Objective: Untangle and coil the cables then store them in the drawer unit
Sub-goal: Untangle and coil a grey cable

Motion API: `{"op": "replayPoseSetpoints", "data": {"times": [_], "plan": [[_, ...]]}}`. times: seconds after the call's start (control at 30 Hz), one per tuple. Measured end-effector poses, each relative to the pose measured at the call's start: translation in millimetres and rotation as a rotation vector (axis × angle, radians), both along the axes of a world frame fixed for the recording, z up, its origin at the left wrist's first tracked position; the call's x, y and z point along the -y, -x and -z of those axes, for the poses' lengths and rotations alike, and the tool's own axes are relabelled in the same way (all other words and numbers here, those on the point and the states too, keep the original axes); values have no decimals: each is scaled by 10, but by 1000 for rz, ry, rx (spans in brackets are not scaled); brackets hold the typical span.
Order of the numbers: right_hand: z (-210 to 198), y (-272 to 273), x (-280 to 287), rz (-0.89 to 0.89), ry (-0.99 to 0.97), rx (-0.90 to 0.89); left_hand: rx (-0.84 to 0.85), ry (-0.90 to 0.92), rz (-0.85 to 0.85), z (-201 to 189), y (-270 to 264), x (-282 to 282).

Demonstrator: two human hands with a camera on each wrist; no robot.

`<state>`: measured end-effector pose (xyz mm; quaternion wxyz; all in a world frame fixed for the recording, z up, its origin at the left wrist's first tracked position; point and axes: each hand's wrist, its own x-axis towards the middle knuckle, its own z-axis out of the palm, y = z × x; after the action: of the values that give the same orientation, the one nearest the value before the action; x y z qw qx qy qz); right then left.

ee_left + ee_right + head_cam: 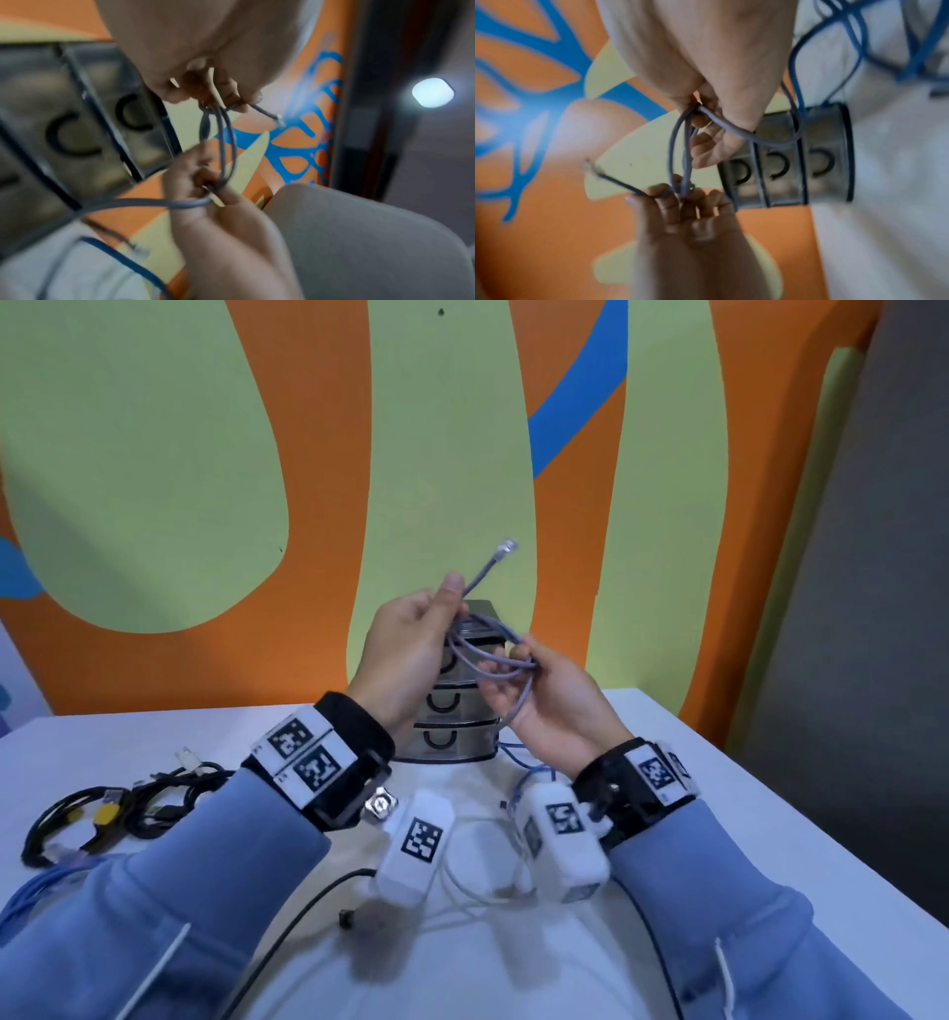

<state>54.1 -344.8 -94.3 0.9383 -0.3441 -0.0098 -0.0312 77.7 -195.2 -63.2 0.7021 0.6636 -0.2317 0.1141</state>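
— Can we read any words, brands or numbers here?

— No. We find no legible writing on the drawer unit (457, 706); its fronts carry only dark curved handles.

— And the black-and-white squares?

— Those are coded marker patterns, not text. We see two on the left wrist band (303, 752), one on the white block (418, 845) below it, one on the right wrist band (655, 773) and one on the white block (562, 824) near it. A tiny mark sits at the left band's edge, too small for us to read.
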Motion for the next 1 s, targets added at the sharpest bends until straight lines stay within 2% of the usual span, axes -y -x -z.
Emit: {"op": "replayPoseSetpoints", "data": {"times": [0.07, 0.13, 0.27, 0.37, 0.47, 0.53, 0.63, 0.73, 0.83, 1.0], "plan": [[-84, 26, 107, -63, -263, 54, 118, -86, 90, 4, 65, -28], [-160, 64, 247, -139, -412, 91, 138, -144, 240, 63, 145, -42], [-195, 80, 432, -155, -286, 46, 137, -187, 399, 253, 282, -26], [-169, 98, 399, -167, -302, 53, 123, -115, 382, 300, 322, -7], [-168, 114, 278, -147, -321, 155, 54, 33, 368, 301, 294, -50], [-148, 105, 199, -111, -273, 208, -8, 74, 398, 305, 286, -82], [-119, 86, 81, -34, -189, 177, -37, 89, 435, 346, 277, -91], [-95, 75, -24, 39, -111, 136, 77, 6, 398, 413, 240, -95], [-64, 70, -85, 77, -32, 126, 264, -204, 305, 438, 190, -150], [-56, 98, -179, 77, 63, 158, 560, -357, 47, 376, 177, -218]]}}
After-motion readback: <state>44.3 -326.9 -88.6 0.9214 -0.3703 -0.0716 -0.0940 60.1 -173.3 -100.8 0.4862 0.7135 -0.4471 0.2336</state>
